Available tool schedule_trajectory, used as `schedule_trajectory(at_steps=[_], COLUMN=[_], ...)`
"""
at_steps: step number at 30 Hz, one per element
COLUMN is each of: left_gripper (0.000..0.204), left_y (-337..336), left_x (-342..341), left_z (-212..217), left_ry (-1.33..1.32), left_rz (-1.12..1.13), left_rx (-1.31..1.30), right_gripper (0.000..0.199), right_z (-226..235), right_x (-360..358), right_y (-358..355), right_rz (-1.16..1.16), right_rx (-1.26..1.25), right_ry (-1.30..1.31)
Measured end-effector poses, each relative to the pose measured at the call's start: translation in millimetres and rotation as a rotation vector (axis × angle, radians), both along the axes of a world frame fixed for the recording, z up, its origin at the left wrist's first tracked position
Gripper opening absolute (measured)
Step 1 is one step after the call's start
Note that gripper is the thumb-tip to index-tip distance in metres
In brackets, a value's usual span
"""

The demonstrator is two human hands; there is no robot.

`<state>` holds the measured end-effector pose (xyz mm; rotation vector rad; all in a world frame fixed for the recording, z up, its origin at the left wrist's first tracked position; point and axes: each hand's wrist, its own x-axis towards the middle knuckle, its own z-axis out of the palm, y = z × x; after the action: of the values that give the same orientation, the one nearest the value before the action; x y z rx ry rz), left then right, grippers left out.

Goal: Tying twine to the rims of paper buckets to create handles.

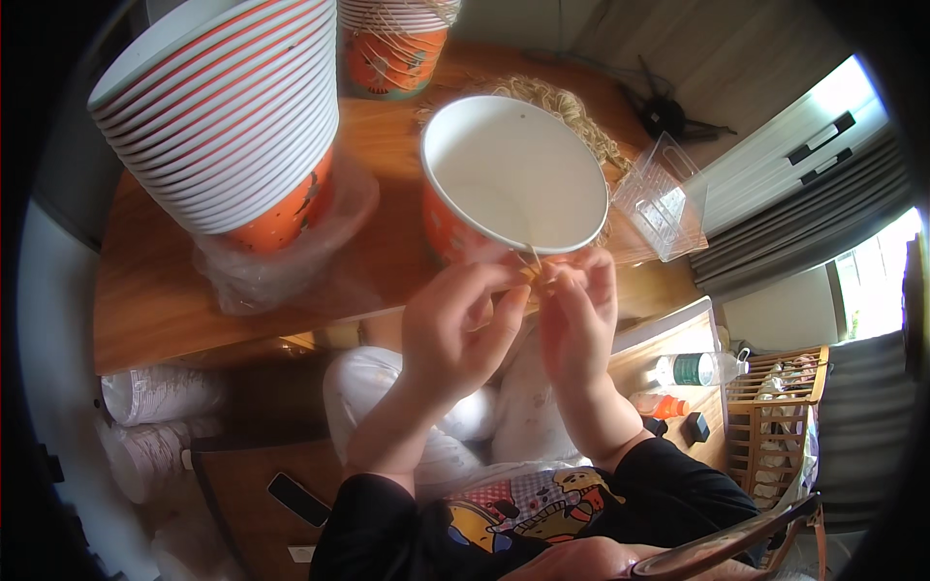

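A thin, straw-coloured strand (pixel 534 258) is held up between the hands, just in front of the white rim of a large orange paper bucket with a white inside (pixel 513 165). By the left hand (pixel 455 329) it is pinched, with thumb and forefinger brought together at the tips; by the right hand (pixel 581 315) it is gripped close beside, with the fingers curled in against the thumb. Whether the bucket is touched by the right fingers cannot be told. Beyond the fingers, behind the bucket, a loose bundle of straw-coloured strands (pixel 557 100) is laid on a brown wooden table (pixel 383 165). Well to the left of the fingers, a tall stack of nested orange-and-white paper buckets (pixel 232 136) is set, its base surrounded by a crumpled clear plastic bag (pixel 242 281). To the right, past the fingers, a clear, ribbed plastic tray (pixel 668 198) is placed near the table's edge.
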<state>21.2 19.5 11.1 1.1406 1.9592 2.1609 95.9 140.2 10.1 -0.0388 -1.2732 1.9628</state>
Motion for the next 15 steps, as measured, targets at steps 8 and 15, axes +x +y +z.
schedule_trajectory(at_steps=[8, 15], left_gripper=[0.013, 0.013], left_y=[13, 15], left_x=[3, -1], left_z=[-13, -15], left_ry=[-0.099, -0.218], left_rz=[-0.035, -0.158], left_rx=[0.126, 0.184], right_gripper=[0.011, 0.012], right_z=[-4, -7], right_x=[6, 4], right_y=[8, 7], right_rz=[0.294, 0.272], right_rx=[-0.392, -0.346], right_ry=[-0.179, -0.226])
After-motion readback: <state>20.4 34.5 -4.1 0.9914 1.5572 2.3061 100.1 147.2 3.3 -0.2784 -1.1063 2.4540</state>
